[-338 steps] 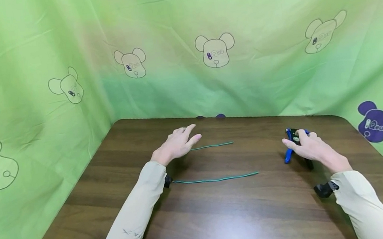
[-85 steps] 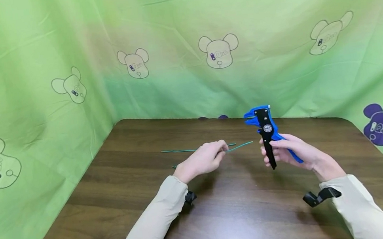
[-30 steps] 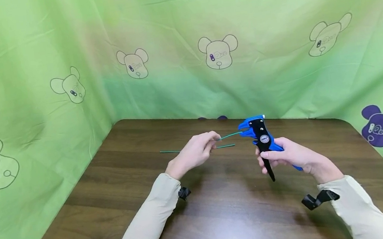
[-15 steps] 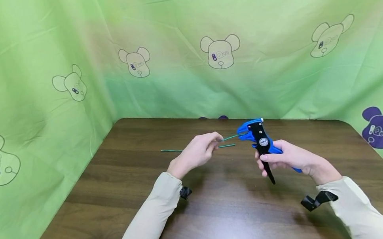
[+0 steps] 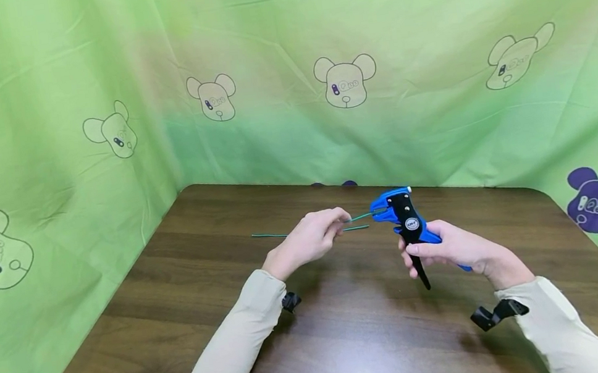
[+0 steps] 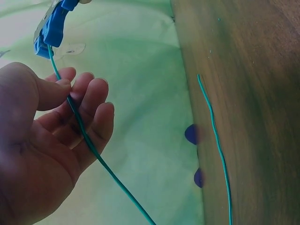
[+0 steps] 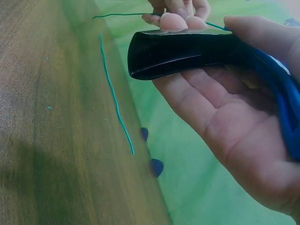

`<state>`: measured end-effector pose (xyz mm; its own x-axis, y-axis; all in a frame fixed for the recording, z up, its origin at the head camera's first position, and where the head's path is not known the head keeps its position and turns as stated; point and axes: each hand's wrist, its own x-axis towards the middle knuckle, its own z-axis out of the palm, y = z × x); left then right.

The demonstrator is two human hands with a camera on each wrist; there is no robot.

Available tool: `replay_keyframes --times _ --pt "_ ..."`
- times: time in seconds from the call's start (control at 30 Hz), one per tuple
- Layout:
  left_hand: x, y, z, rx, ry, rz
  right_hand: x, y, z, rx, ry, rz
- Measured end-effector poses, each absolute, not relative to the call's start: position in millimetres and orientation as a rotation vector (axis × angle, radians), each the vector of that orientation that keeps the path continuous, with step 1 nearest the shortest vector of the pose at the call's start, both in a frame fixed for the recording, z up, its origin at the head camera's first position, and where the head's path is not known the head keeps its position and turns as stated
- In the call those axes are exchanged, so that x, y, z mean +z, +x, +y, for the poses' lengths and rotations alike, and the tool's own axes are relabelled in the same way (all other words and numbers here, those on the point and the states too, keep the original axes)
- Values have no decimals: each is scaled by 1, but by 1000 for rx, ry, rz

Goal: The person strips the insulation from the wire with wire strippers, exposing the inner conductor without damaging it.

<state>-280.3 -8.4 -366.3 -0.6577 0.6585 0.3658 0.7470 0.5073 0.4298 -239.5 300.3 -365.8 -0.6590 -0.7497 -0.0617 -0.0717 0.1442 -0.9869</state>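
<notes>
I see the left hand [image 5: 308, 237] pinching a green wire [image 6: 124, 187], which runs toward three o'clock into the blue jaws of the wire stripper [image 5: 406, 214]. My right hand [image 5: 455, 249] grips that tool's handles. A second wire [image 6: 220, 151] lies on the bench [image 5: 181, 325], its ends at the left hand's nine and three o'clock.

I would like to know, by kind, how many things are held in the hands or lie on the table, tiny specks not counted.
Green wires: 2 (one pinched by the left hand, one on the table)
Blue-and-black hand tool: 1 (in the right hand)
Total: 3
</notes>
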Motion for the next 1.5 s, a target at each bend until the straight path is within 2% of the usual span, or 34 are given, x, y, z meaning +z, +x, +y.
replay_keyframes --times 0.9,1.5 --pt "-364 -277 -7 -836 -1249 -2592 -369 -242 301 -1577 -803 1820" --pt "-365 -277 -8 -822 -1257 -2566 -373 -241 295 -1448 -762 2147"
